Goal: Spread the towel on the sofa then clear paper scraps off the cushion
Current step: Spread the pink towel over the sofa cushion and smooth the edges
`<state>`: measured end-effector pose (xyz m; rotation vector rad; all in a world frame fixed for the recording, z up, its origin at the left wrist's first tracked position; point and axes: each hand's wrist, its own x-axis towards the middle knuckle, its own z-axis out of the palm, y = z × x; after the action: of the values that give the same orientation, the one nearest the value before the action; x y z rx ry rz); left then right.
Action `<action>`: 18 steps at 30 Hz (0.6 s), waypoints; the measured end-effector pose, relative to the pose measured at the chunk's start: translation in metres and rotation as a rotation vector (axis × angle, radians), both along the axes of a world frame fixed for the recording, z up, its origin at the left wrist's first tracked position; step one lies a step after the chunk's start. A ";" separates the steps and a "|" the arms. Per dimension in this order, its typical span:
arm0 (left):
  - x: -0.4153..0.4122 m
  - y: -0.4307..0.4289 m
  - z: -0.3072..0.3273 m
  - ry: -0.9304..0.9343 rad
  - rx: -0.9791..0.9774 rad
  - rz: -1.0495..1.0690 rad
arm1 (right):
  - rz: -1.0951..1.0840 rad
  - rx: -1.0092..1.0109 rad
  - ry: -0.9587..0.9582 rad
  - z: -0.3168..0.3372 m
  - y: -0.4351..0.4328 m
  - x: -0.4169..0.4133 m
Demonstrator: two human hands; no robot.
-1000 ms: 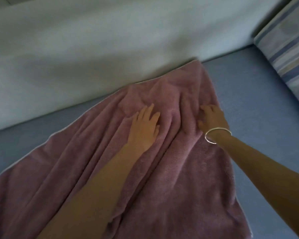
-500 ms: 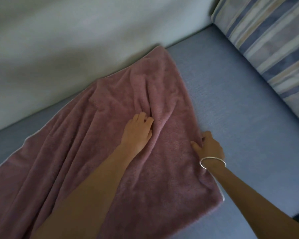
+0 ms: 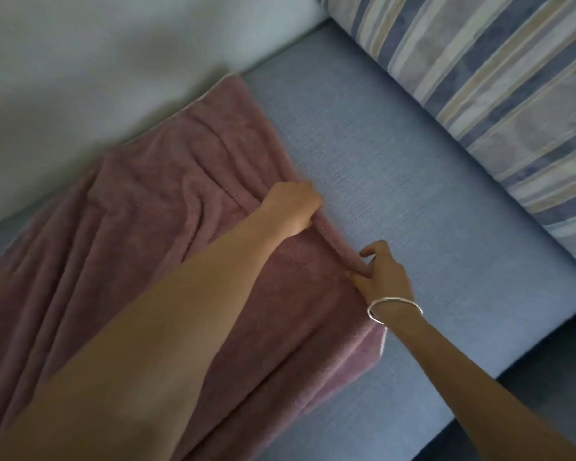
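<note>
Two hands on one edge of cloth; we have the head view only, and it is a little soft.

We note the towel (image 3: 153, 227), dusty-pink terry, lying on the blue seat cushion (image 3: 413, 201) of the sofa. It covers the left part of the seat. Its far corner touches the pale backrest (image 3: 97, 68). The cloth is rumpled, with long folds running from the far end toward the near left. Its near right corner lies on the seat, and a pale hem shows there.

The left hand (image 3: 291, 207) reaches across the towel, knuckles up. Its fingers are curled round the towel's right-hand edge, about midway along. We log that as a closed hold on the cloth.

The right hand (image 3: 384, 272) sits nearer to us on the same edge. Thumb and forefinger pinch the hem, which is bunched into a raised ridge between the two hands. The other fingertips are tucked out of sight, so we cannot say how they lie.

A thin silver bangle (image 3: 394, 309) circles the right wrist.

A striped cushion (image 3: 486, 81), in blue, cream and tan, stands at the right end of the seat, well apart from the towel. Bare blue seat lies between them.
</note>
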<state>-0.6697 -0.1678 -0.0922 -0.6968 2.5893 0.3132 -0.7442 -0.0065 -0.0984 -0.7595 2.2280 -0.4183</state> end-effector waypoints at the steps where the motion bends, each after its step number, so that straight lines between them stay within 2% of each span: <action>1: -0.006 0.002 0.002 0.017 -0.022 0.012 | -0.027 -0.015 0.030 0.003 0.002 -0.009; 5: -0.034 0.013 0.011 0.101 -0.064 0.021 | -0.090 -0.043 0.180 0.021 0.007 -0.052; 9: -0.057 0.008 0.011 0.090 -0.100 0.086 | -0.086 0.011 0.221 0.029 0.028 -0.093; 11: -0.061 0.002 0.007 0.053 -0.097 0.110 | -0.047 0.078 0.124 0.028 0.048 -0.105; 15: -0.060 -0.018 -0.006 0.004 0.004 0.067 | 0.011 0.171 -0.316 0.013 0.087 -0.103; 16: -0.061 -0.025 -0.007 0.028 0.026 0.093 | 0.003 0.152 -0.351 0.009 0.093 -0.100; 18: -0.063 -0.035 -0.007 0.102 0.021 0.135 | -0.047 0.051 -0.278 0.003 0.098 -0.093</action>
<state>-0.7326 -0.2027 -0.0992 -0.8712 2.6352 0.4275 -0.8375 0.0913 -0.0953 -0.5846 1.9905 -0.4588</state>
